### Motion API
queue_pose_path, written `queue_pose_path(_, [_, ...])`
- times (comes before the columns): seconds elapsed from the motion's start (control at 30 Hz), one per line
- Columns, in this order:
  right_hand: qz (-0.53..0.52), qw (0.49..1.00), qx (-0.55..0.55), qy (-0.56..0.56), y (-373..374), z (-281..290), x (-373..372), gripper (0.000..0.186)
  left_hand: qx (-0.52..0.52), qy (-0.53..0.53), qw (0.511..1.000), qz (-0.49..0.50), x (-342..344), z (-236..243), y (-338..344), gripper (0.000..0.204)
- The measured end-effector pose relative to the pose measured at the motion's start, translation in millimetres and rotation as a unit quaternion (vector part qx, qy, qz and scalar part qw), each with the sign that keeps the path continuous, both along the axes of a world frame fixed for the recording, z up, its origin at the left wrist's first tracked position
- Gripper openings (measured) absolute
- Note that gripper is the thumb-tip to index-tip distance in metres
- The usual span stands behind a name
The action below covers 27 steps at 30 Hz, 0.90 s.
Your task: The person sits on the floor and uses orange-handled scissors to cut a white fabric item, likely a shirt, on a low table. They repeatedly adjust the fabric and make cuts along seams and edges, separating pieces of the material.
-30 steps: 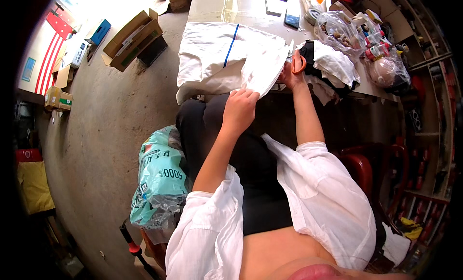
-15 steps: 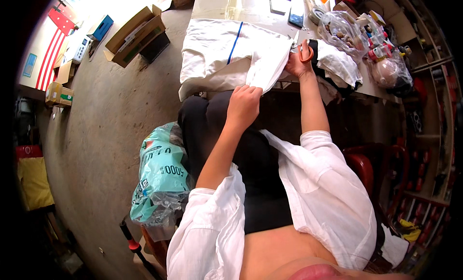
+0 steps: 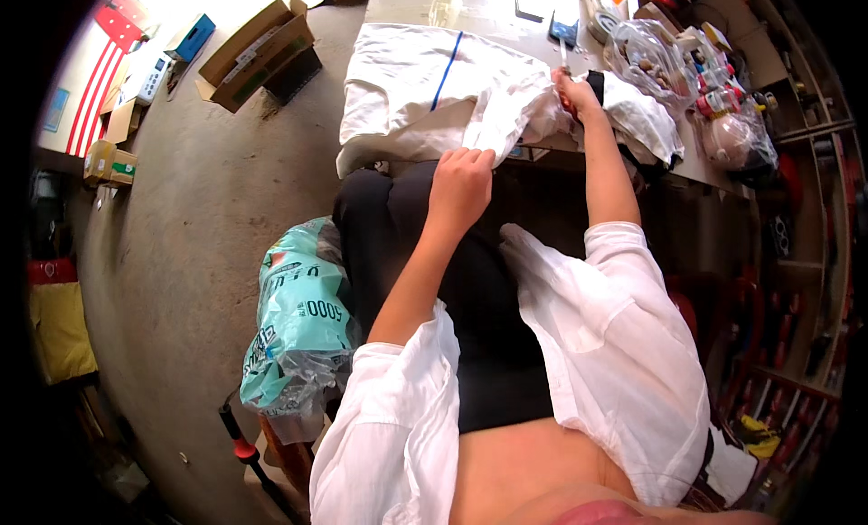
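Note:
A white garment (image 3: 398, 82) with a thin blue stripe lies spread over the near edge of the table. My left hand (image 3: 461, 189) is closed in a fist on the garment's near edge and pulls that part taut toward me. At the garment's right end, my right hand (image 3: 576, 96) is wrapped round the scissors (image 3: 562, 51). Their blades point away from me, and the handles are mostly covered by my fingers. Beside this hand, white cloth (image 3: 638, 118) with black parts lies bunched on the table.
On the table (image 3: 407, 2) are a phone (image 3: 564, 28), a tape roll (image 3: 604, 24) and a clear bag (image 3: 646, 59) of small things. A turquoise plastic bag (image 3: 298, 317) stands left of my legs. An opened cardboard box (image 3: 258, 50) is on the floor, and shelves (image 3: 805, 254) line the right.
My right hand has turned with the scissors, so their orange handles are now mostly hidden. The cloth between my hands hangs more crumpled. My left hand keeps its grip.

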State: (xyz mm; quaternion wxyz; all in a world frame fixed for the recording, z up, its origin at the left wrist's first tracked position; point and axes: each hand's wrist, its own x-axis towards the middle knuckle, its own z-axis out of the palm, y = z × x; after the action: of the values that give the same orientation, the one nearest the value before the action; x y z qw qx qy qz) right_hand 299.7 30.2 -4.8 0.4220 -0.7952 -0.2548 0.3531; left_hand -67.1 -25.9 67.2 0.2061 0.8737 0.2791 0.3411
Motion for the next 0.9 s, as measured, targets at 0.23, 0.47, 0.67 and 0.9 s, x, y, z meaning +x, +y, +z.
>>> queue_pose_path(0.23, [-0.07, 0.963, 0.088, -0.246, -44, 17, -114, 0.066, 0.015, 0.044, 0.999, -0.015, -3, -5, 0, 0.029])
queue_pose_path(0.47, [0.061, 0.983, 0.151, 0.084, -71, 38, -198, 0.052, 0.088, 0.084, 0.989, -0.085, 1, -5, -4, 0.033])
queue_pose_path(0.67, [0.028, 0.89, 0.274, 0.363, -62, 62, -217, 0.031, 0.109, 0.046, 0.992, -0.042, -16, 21, -17, 0.033])
queue_pose_path(0.9, [0.016, 0.702, 0.346, 0.623, -64, 110, -249, 0.039, 0.123, 0.037, 0.991, -0.032, -43, 61, -23, 0.044])
